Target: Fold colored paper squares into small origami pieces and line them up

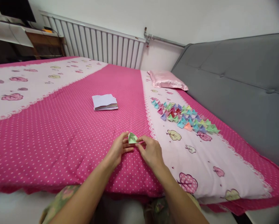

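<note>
Between my two hands is a small piece of light green folded paper, partly folded into a pointed shape. My left hand grips its left side, thumb at the top and the other fingers behind or below it. The thumb and fingertips of my right hand pinch its right corner. Both hands are just above the pink dotted bedspread near the bed's front edge. To the right lie rows of small folded paper pieces in green, blue, pink, purple and orange. Beyond my hands is a stack of square paper sheets.
A pink satin pillow lies at the far right of the bed, beside a grey padded headboard. A white radiator and a pipe run along the back wall. A desk with a monitor stands far left.
</note>
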Demonstrator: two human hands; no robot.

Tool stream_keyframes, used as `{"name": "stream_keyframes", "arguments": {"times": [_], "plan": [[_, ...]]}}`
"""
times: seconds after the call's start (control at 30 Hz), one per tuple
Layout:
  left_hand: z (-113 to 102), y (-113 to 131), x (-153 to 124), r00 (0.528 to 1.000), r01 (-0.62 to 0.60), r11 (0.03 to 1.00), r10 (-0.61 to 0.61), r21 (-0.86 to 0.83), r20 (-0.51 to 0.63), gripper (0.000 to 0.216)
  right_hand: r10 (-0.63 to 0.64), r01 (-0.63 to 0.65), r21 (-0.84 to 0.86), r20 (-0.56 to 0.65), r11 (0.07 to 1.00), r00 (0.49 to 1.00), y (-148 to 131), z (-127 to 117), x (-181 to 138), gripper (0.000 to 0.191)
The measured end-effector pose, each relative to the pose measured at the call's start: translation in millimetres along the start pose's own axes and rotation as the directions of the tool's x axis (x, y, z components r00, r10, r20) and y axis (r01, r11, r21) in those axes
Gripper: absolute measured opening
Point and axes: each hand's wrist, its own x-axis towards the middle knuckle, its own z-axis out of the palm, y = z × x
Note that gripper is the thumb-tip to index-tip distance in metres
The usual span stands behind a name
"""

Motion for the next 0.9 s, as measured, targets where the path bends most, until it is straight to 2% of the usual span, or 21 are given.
{"name": "stream_keyframes", "arguments": {"times": [0.27, 0.47, 0.6, 0.77, 0.9], "plan": [[2.0, 3.2, 2.9, 1.000, 0.001, 0.999, 0.000, 0.032, -0.029, 0.024, 0.024, -0.024, 0.004, -0.025, 1.000, 0.999, 0.6, -2.4, 1.9, 0.011], [0.5, 1.5, 6.8, 0.986, -0.086, 0.981, 0.109, 0.175, -0.123, 0.031, 0.062, -0.064, -0.017, -0.076, 0.998, 0.995, 5.0, -7.5, 7.5, 0.013], [0.1, 0.8, 8.0, 0.979, -0.118, 0.969, 0.150, 0.215, -0.136, 0.033, 0.086, -0.091, -0.040, -0.102, 0.995, 0.991, 9.7, -11.8, 10.0, 0.015], [-4.6, -1.1, 10.8, 0.974, -0.138, 0.962, 0.174, 0.234, -0.142, 0.034, 0.129, -0.139, -0.070, -0.139, 0.988, 0.982, 24.8, -22.9, 14.6, 0.016], [-7.7, -1.7, 12.0, 0.974, -0.142, 0.960, 0.178, 0.242, -0.137, 0.033, 0.200, -0.234, -0.145, -0.219, 0.961, 0.955, 47.5, -38.0, 22.2, 0.019]]}}
